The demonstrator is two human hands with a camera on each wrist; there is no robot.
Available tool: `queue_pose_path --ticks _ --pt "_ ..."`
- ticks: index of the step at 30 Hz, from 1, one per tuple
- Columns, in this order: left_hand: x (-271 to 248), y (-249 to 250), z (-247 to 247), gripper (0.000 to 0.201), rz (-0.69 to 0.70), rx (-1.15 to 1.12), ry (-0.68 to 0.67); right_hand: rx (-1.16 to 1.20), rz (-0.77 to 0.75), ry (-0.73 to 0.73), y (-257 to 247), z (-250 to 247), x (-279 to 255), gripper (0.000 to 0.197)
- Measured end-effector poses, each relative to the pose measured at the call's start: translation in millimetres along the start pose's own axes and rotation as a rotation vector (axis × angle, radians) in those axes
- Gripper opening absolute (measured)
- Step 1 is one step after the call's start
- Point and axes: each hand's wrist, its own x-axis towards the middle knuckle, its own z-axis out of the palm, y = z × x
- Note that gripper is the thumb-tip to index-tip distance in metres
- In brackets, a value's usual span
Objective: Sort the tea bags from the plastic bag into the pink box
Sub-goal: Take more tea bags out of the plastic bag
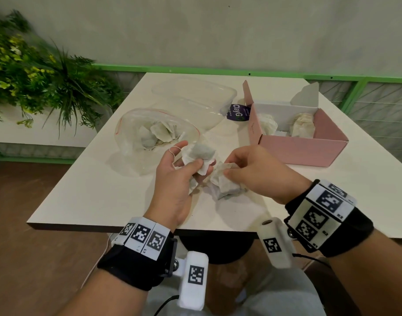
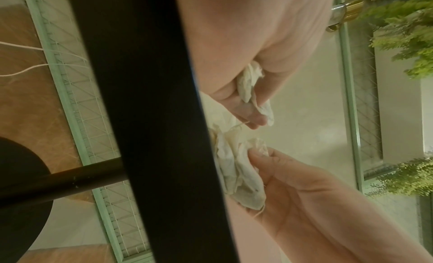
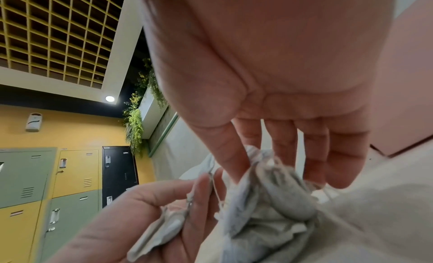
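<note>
My left hand grips a crumpled clump of tea bags just above the white table. Beside it, my right hand pinches other tea bags that rest on the table; strings link the two clumps. The left wrist view shows the right hand's bags and the left hand's bag. In the right wrist view the fingers pinch the grey pile. The clear plastic bag, still holding several tea bags, lies behind my left hand. The open pink box, at the right, holds two clumps of tea bags.
A clear plastic tub lies at the back of the table, with a purple label between it and the box. Green plants stand off the table's left side. The table's front edge is close to my wrists.
</note>
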Motion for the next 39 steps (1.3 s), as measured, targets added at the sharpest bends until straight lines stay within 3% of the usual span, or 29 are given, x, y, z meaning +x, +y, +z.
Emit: queue_pose_path --ticks 3,10,14,19,24,27,32,39 --pt "-0.4 -0.2 1.5 0.052 0.009 0.006 -0.020 0.104 0.019 0.036 -3.8 -5.4 -2.1 0.004" --pt "-0.5 -2.0 2.6 0.055 0.019 0.095 -0.043 0.527 0.024 0.030 -17.1 -23.7 -13.3 0.026" --pt "-2.8 -2.3 3.3 0.053 0.027 0.156 -0.090 0.427 -0.007 -0.020 -20.2 -14.0 -10.6 0.014" --pt "-4.5 2.0 4.0 0.028 -0.058 0.065 -0.065 0.347 0.019 0.049 -18.6 -7.6 -8.4 0.004" --pt "-0.9 -0.6 2.1 0.031 -0.002 0.076 -0.010 0.472 0.110 0.118 -12.3 -17.6 -7.7 0.003" --pt "-1.0 -3.3 2.2 0.038 0.034 0.082 0.012 0.287 0.113 0.045 -6.3 -16.2 -9.2 0.005" --pt "-2.3 -2.6 3.5 0.046 0.040 0.085 0.017 -0.019 0.031 0.039 -1.7 -4.1 -10.1 0.009" --pt "-3.2 -2.0 3.4 0.049 0.028 0.107 0.003 0.080 -0.080 0.088 -12.6 -12.2 -14.2 0.008"
